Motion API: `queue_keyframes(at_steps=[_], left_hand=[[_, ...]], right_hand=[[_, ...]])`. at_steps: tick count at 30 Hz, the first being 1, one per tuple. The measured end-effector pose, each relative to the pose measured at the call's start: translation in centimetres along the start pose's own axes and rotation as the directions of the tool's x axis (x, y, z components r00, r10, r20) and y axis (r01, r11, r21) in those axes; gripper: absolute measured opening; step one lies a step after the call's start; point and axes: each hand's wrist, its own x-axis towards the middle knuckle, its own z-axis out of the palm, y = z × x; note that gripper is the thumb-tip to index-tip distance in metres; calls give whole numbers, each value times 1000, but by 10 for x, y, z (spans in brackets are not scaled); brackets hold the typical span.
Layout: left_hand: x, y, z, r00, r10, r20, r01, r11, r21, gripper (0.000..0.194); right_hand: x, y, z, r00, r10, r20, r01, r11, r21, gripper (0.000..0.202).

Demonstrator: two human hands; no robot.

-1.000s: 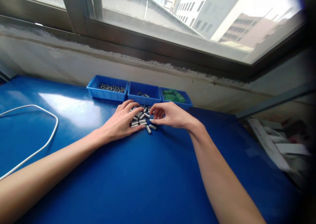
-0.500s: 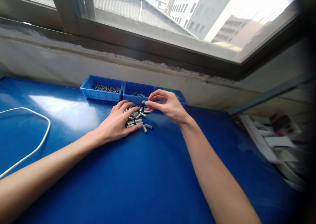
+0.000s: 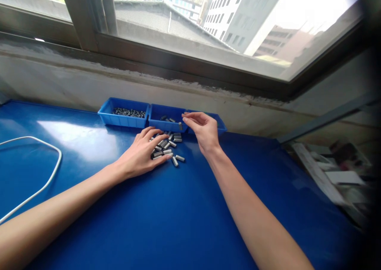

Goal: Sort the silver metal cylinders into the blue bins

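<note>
My left hand [image 3: 138, 151] lies with fingers spread over the left side of a loose pile of short metal standoffs [image 3: 166, 145] on the blue table. Its fingers hide part of the pile. My right hand [image 3: 205, 133] hovers at the front right of the middle blue bin [image 3: 166, 124], thumb and index finger slightly apart. Just below those fingertips a single standoff [image 3: 180, 126] shows against the bin's front wall, apart from the fingers. A few more standoffs [image 3: 167, 119] lie inside this bin.
The left blue bin [image 3: 123, 121] holds many small metal parts. A third blue bin [image 3: 222, 126] is partly hidden behind my right hand. A white cable [image 3: 58, 159] curves over the table at left. Behind the bins runs the wall [image 3: 74, 81] below a window.
My right hand has moved from above the pile to the middle bin and let go of the standoff it pinched. The left hand stays at the pile. The view has tilted slightly upward.
</note>
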Motion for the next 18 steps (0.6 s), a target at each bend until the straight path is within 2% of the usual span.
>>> queue_keyframes(at_steps=[2,4,7,9,12,15,18], left_hand=[[0,0,0,1000,0,8,0,1000,8,63],[0,0,-1,1000,1,17,-2,1000,23,64],[-1,0,-1,1000,12,17,-12,999,35,64],[-1,-1,-1,1000,21,15,-22,999,33,63],[-1,-1,0,999,30,19,-31,999,34,61],[-1,-2,0,999,27,20,-28,999,45,59],[-2,-1,-1,999,27,17,-28,998,53,59]], right_hand=[[-1,-2,-3,997,-58,40,61,995,-84,29],[-4,-8,-5,985,-153,77,167,956,-241,20],[-8,-25,-10,941,-280,191,339,779,-528,11],[-10,-39,-13,919,-188,346,374,693,-617,11],[-13,-50,-16,839,66,540,379,642,-667,14],[-13,-47,-16,772,234,591,375,583,-721,14],[-13,-39,-14,765,252,593,380,568,-730,13]])
